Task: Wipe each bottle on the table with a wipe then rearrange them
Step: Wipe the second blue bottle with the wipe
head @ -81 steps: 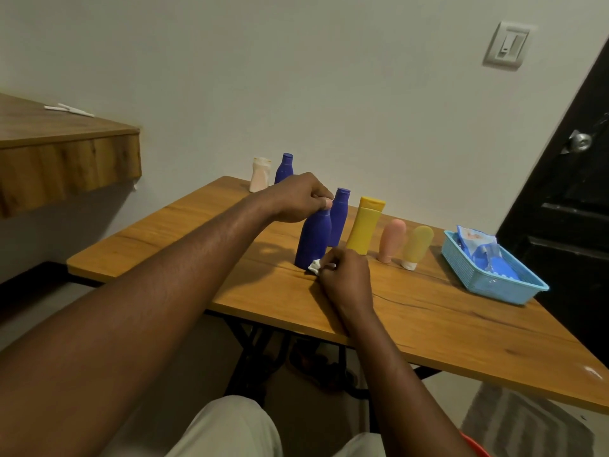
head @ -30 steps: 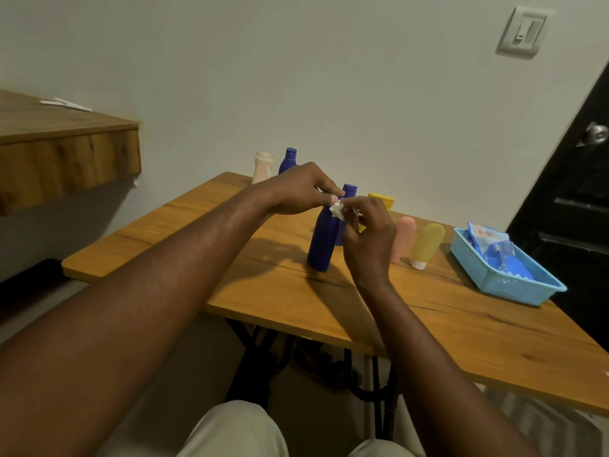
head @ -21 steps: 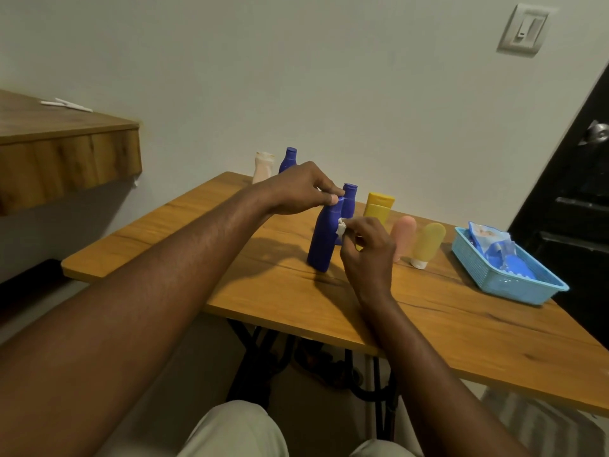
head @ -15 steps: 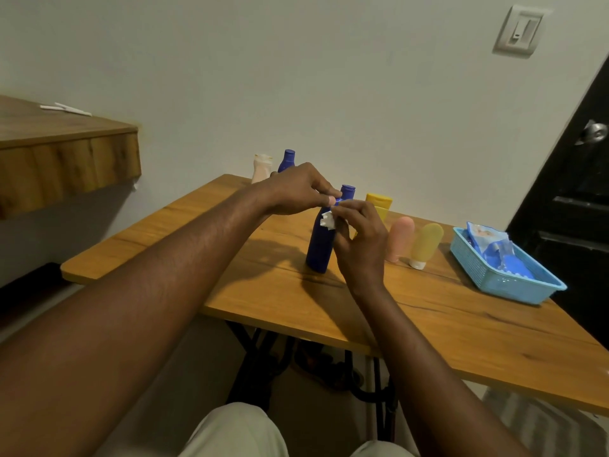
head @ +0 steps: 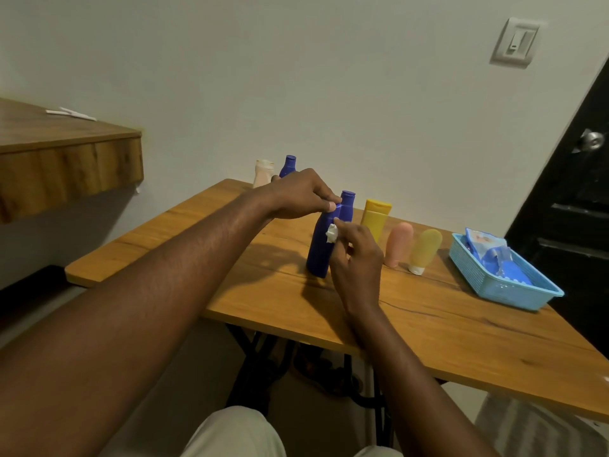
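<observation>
— What sits closest?
— A pale trouser knee (head: 230,433) at the bottom edge. Both forearms reach out over the near edge of the wooden counter (head: 461,334).

— And the right hand?
— The right hand (head: 357,265) is over the middle of the counter. Its fingers (head: 354,233) are curled, pinching a small crumpled white wipe (head: 332,233) against the right side of the near blue bottle (head: 320,250), roughly halfway up.

— Where does that bottle stand?
— Its base is on the counter, about mid-width, and its top leans slightly right. The left hand (head: 301,196) comes in from the left and grips the neck, fingers (head: 321,193) closed round the top so the cap is hidden.

— What is behind it?
— A second blue bottle (head: 346,206) is just behind; touching or only close, I cannot tell. A row runs to the right of it: a yellow bottle (head: 375,217), a pink tube (head: 399,244) and a pale yellow tube (head: 425,249) standing on its white cap.

— Further right?
— A blue basket (head: 501,288) near the right edge, with a wipes packet (head: 482,242) inside.

— And the far end?
— At the far left corner, by the wall, a cream bottle (head: 263,173) and a far blue bottle (head: 289,163) stand side by side, partly hidden by the left hand. Beyond them are a light switch (head: 514,41) on the wall, a black door (head: 573,199) at right and a wooden shelf (head: 69,166) at left.
</observation>
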The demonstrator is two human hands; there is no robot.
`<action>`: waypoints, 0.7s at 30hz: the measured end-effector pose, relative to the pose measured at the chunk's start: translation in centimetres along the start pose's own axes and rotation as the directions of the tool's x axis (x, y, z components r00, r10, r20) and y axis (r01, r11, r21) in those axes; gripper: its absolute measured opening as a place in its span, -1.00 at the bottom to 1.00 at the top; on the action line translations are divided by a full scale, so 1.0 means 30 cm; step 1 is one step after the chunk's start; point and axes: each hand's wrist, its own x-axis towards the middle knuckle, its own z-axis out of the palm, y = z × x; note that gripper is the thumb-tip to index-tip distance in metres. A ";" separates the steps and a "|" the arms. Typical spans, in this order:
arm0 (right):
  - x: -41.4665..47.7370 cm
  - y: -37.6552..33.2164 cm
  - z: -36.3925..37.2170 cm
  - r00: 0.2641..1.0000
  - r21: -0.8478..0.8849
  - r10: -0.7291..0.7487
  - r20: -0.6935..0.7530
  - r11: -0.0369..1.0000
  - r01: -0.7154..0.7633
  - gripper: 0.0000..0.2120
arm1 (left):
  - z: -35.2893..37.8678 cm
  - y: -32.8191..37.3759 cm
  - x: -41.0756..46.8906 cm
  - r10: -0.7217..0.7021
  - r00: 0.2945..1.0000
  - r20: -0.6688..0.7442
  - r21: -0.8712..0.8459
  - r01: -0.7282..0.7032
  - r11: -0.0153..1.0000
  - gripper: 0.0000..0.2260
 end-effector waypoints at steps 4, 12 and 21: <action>-0.010 -0.001 -0.005 1.000 0.026 -0.007 -0.011 1.000 0.007 -0.78 | 0.005 -0.003 0.005 0.008 1.000 0.001 0.006 -0.008 1.000 -0.73; 0.072 -0.031 0.010 0.983 0.182 0.159 -0.089 0.973 -0.141 -0.84 | 0.006 -0.008 0.014 0.016 1.000 0.009 0.041 -0.016 0.999 -0.75; -0.042 0.066 -0.028 0.913 0.000 0.331 0.240 0.940 -0.341 -0.85 | -0.001 0.007 -0.010 0.015 1.000 -0.001 0.063 -0.015 0.998 -0.71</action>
